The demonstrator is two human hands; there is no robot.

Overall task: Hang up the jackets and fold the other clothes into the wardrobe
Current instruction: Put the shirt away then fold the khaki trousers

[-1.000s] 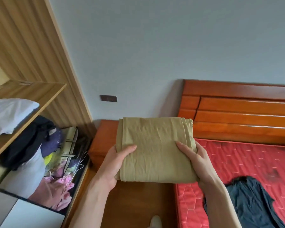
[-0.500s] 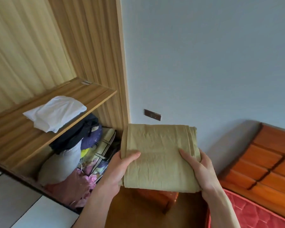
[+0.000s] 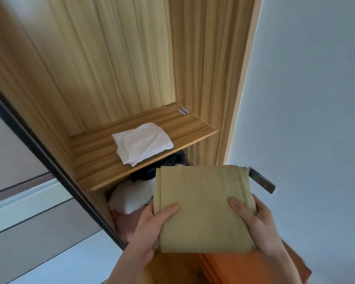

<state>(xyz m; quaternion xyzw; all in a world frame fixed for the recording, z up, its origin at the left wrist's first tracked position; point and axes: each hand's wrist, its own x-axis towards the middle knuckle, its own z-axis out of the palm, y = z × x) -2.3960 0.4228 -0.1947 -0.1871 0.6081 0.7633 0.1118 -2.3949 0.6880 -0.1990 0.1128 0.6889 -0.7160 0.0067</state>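
1. A folded khaki garment [image 3: 203,210] is held flat in mid-air in front of the open wardrobe [image 3: 115,58], lower than the wooden shelf [image 3: 103,165] and just to the right of its front edge.
2. The left hand [image 3: 150,228] grips the garment's left edge, thumb lying on top and fingers curled beneath it.
3. The right hand [image 3: 260,224] grips the right edge the same way, thumb on top of the cloth, fingers wrapped under the layered fold.
4. On the shelf lies a folded white garment [image 3: 141,143], near the front edge and towards the shelf's right half; bare wood shows to its left and behind it.
5. Below the shelf, a heap of clothes fills the compartment: a dark item [image 3: 152,173] on top, a white bundle [image 3: 129,198] under it, and something pinkish [image 3: 125,222] lower down, partly hidden by the khaki garment and the left hand.
6. A sliding door [image 3: 29,181] with a dark frame stands to the left of the opening.
7. A pale wall [image 3: 316,99] rises on the right, carrying a dark socket plate [image 3: 261,181] just behind the garment's far right corner.
8. An orange-brown wooden surface [image 3: 244,267] sits beneath the hands.
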